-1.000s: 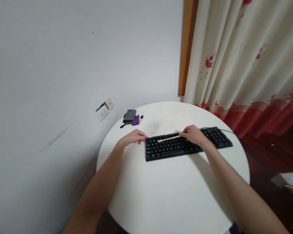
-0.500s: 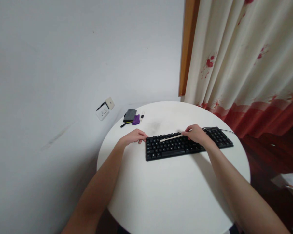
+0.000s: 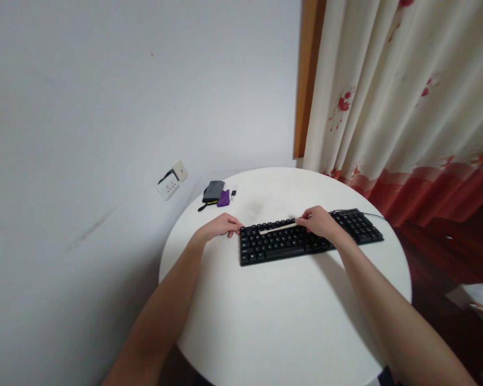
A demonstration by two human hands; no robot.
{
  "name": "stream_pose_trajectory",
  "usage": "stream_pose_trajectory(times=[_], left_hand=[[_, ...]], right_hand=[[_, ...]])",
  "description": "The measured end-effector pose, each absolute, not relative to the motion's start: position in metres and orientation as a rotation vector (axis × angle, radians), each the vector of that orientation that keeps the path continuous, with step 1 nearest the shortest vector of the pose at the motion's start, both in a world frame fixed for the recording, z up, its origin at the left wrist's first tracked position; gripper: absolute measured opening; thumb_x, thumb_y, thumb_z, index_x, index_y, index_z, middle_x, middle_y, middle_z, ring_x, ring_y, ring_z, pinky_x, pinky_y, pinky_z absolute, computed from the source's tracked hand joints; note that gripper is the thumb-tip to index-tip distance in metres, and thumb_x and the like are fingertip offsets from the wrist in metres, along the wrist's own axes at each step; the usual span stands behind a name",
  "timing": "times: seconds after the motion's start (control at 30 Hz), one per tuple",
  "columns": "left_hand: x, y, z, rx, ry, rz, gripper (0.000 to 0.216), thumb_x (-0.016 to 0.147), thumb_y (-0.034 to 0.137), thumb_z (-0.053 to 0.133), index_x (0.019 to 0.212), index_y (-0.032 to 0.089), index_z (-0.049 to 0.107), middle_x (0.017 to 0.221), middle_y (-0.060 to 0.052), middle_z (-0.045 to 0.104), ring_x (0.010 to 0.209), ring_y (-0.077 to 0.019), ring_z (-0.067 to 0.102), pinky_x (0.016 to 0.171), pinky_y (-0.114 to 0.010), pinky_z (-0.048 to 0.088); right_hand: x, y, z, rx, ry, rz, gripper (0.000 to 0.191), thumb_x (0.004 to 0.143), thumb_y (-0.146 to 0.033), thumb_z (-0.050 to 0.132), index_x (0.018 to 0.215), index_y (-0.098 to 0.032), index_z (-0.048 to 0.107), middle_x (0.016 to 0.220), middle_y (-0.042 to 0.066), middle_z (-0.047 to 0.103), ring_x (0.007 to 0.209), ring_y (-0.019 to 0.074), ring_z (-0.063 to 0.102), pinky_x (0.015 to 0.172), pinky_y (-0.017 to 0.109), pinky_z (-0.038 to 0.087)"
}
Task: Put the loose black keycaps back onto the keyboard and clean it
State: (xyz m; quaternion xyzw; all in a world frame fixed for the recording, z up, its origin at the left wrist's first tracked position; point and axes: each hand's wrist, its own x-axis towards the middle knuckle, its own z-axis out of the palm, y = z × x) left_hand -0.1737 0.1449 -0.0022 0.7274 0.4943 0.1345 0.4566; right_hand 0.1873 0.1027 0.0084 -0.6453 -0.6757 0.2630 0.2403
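Note:
A black keyboard [image 3: 290, 246] lies across the middle of a round white table [image 3: 282, 321]. My left hand [image 3: 221, 225] rests at the keyboard's left end, its fingers curled against the edge. My right hand [image 3: 320, 221] is closed on one end of a thin pale wooden stick [image 3: 277, 229], which lies flat along the upper key rows and points left. The keyboard's number pad shows to the right of my right hand.
At the table's far left edge sit a grey pouch [image 3: 213, 191], a purple cloth [image 3: 224, 198] and a small black-and-white item [image 3: 233, 193]. A wall socket [image 3: 171, 180] is on the white wall. A floral curtain [image 3: 402, 107] hangs at the right, above a dark floor.
The stick's tip slid a little right along the keys, then back left. My left hand stayed at the keyboard's left end.

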Motion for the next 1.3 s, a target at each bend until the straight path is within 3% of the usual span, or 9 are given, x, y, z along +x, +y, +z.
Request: stream_pose_trajectory(times=[0.4, 1.0, 1.3], left_hand=[[-0.172, 0.143, -0.001, 1.782, 1.214, 0.331, 0.03, 0.072, 0.032, 0.062, 0.089, 0.012, 0.077, 0.076, -0.007, 0.071, 0.053, -0.0104, 0.051, 0.047, -0.021, 0.026], [-0.171, 0.142, 0.001, 1.783, 1.22, 0.324, 0.033, 0.072, 0.034, 0.063, 0.091, 0.011, 0.077, 0.077, -0.008, 0.071, 0.052, -0.0101, 0.05, 0.046, -0.021, 0.025], [-0.175, 0.146, -0.004, 1.794, 1.202, 0.327, 0.031, 0.073, 0.033, 0.064, 0.092, 0.013, 0.078, 0.079, -0.007, 0.072, 0.053, -0.0099, 0.051, 0.047, -0.022, 0.024]], right_hand=[[0.234, 0.115, 0.007, -1.899, -1.749, 0.674, 0.023, 0.076, -0.037, 0.071, 0.077, -0.014, 0.073, 0.057, 0.005, 0.069, 0.056, 0.0162, 0.061, 0.057, 0.026, 0.041], [0.192, 0.103, 0.01, -1.856, -1.837, 0.61, 0.027, 0.078, -0.044, 0.07, 0.078, -0.017, 0.073, 0.069, 0.007, 0.072, 0.067, 0.0188, 0.065, 0.062, 0.026, 0.042], [0.232, 0.111, 0.011, -1.936, -1.797, 0.661, 0.023, 0.078, -0.037, 0.07, 0.075, -0.014, 0.074, 0.058, 0.005, 0.068, 0.055, 0.016, 0.06, 0.057, 0.026, 0.042]])
